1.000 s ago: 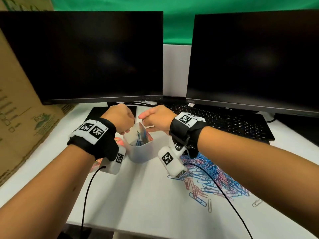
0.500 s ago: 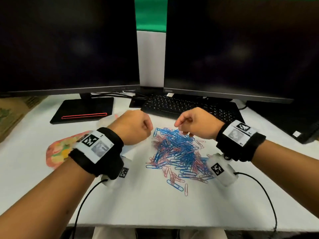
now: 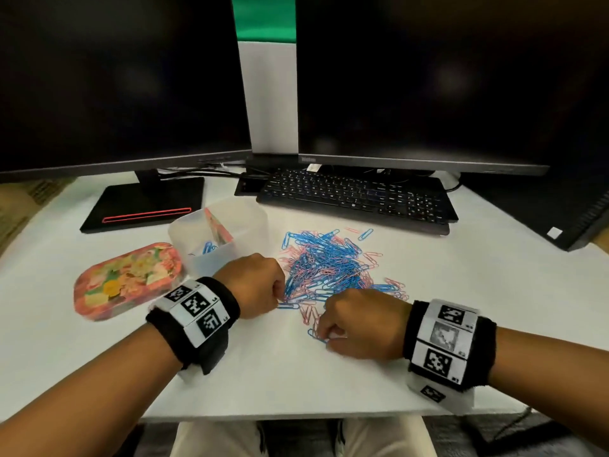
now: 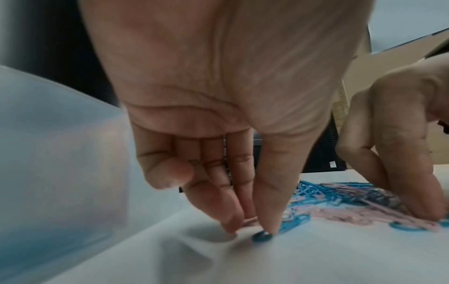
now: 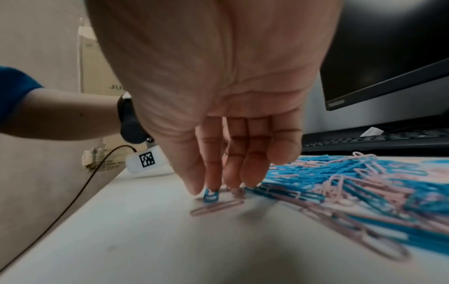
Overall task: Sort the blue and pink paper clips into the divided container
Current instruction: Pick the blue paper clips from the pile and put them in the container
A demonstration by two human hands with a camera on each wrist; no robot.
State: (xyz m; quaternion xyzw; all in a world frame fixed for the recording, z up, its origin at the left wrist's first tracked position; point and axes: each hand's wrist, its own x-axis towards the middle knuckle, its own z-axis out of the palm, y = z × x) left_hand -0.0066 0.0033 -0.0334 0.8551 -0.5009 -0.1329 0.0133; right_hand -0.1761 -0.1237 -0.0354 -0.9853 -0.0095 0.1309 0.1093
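Observation:
A heap of blue and pink paper clips lies mid-table. Left of it stands the translucent divided container, with blue clips in its near cell and pink ones in the far cell. My left hand is at the heap's near left edge; in the left wrist view its thumb and forefinger pinch a pink clip, the thumb tip also touching a blue clip. My right hand is at the heap's near edge. Its thumb and forefinger pinch a blue clip, tipped up on end.
A flowered oval tin lies left of the container. Behind are two dark monitors, a black monitor base and a keyboard. Stray clips lie near my right fingers. The table's front edge runs just behind my wrists.
Both hands left the container's top, crossed to the clip heap, then drew back to its near edge and came down onto single clips. The head view has tilted down and shifted.

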